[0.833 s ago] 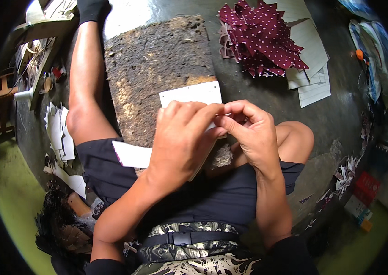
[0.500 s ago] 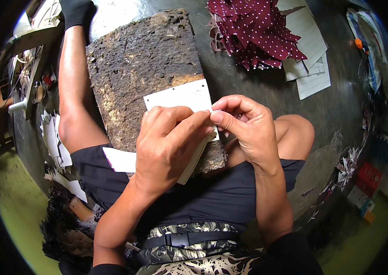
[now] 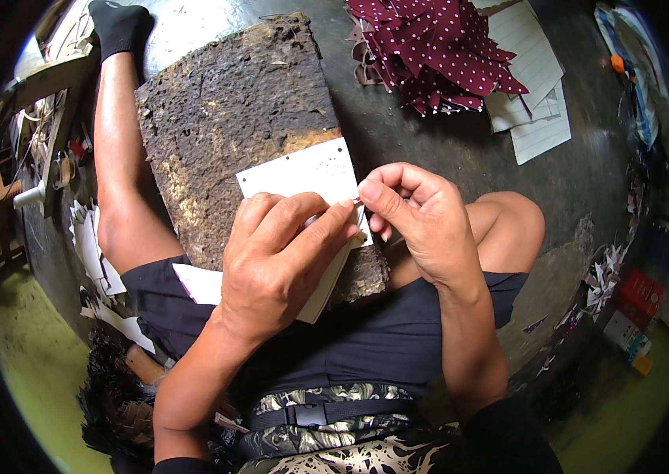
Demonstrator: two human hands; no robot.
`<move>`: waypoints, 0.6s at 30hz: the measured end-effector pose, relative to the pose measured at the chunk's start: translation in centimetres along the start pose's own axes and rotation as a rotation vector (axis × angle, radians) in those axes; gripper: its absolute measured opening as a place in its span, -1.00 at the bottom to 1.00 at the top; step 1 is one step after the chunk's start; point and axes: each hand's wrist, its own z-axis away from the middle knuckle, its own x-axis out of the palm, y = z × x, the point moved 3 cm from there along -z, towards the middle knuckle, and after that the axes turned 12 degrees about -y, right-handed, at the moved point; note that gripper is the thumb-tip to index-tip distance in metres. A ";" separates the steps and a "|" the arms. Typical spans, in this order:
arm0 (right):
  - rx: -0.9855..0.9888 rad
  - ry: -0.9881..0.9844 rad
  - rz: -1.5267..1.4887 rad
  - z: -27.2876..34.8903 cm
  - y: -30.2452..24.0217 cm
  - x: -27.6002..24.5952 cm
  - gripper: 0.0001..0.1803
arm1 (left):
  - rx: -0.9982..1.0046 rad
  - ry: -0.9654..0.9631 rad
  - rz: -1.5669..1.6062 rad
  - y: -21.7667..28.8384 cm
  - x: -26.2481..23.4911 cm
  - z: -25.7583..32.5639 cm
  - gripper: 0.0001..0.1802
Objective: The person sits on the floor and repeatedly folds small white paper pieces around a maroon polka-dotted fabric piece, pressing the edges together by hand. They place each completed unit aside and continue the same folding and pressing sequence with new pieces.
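A white sheet with small dark holes near its corners (image 3: 307, 167) lies on a worn, rough dark board (image 3: 231, 103) across my lap. My left hand (image 3: 275, 257) rests over its lower part, fingers curled and closed on white sheet material; the thumb is mostly hidden. A white flap with a thin purple edge (image 3: 198, 284) sticks out left of this hand. My right hand (image 3: 413, 217) is closed in a pinch at the sheet's right edge, close to the left index fingertip. A tiny dark reddish bit shows between the fingertips, too small to name.
A pile of maroon polka-dot fabric pieces (image 3: 437, 51) lies beyond the board, beside lined paper sheets (image 3: 540, 118). White cut scraps (image 3: 97, 249) lie by my left knee. A wooden frame (image 3: 54, 150) stands far left; a red box (image 3: 638, 296) sits at right.
My right hand's fingertips have drawn slightly apart from the left ones at the sheet's edge. The view has shifted a little, with board and sheet appearing slightly further left.
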 end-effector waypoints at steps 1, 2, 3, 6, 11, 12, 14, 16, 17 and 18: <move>-0.002 -0.003 0.001 0.0 0.0 -0.1 -0.75 | 0.005 -0.002 -0.002 0.0 0.0 0.0 -0.54; -0.004 -0.006 0.003 0.0 0.1 -0.1 -0.76 | 0.011 -0.004 -0.005 -0.1 -0.1 -0.1 -0.53; -0.002 -0.011 -0.003 0.0 0.2 -0.2 -0.76 | 0.010 -0.008 -0.005 -0.1 -0.1 -0.1 -0.52; 0.001 -0.034 -0.025 -0.2 0.6 -0.4 -0.76 | 0.006 -0.016 0.001 -0.1 0.0 0.0 -0.52; -0.048 -0.041 -0.025 -0.7 1.9 -0.6 -0.77 | -0.003 -0.024 -0.002 -0.1 0.1 -0.2 -0.55; -0.063 -0.039 -0.002 -0.8 2.1 -0.6 -0.77 | -0.007 -0.023 -0.003 -0.1 0.1 -0.3 -0.56; -0.094 -0.036 0.046 -1.0 2.2 -0.6 -0.78 | -0.014 -0.021 -0.005 -0.1 0.1 -0.4 -0.57; -0.082 -0.007 -0.079 -1.0 2.2 -0.6 -0.78 | -0.021 -0.015 0.002 0.0 0.1 -0.4 -0.59; -0.016 0.062 -0.111 -0.9 2.3 -0.6 -0.77 | -0.025 -0.012 0.005 -0.1 0.1 -0.4 -0.59; -0.118 0.004 -0.060 -0.8 1.8 -0.1 -0.77 | -0.029 -0.010 0.008 -0.1 0.1 -0.5 -0.60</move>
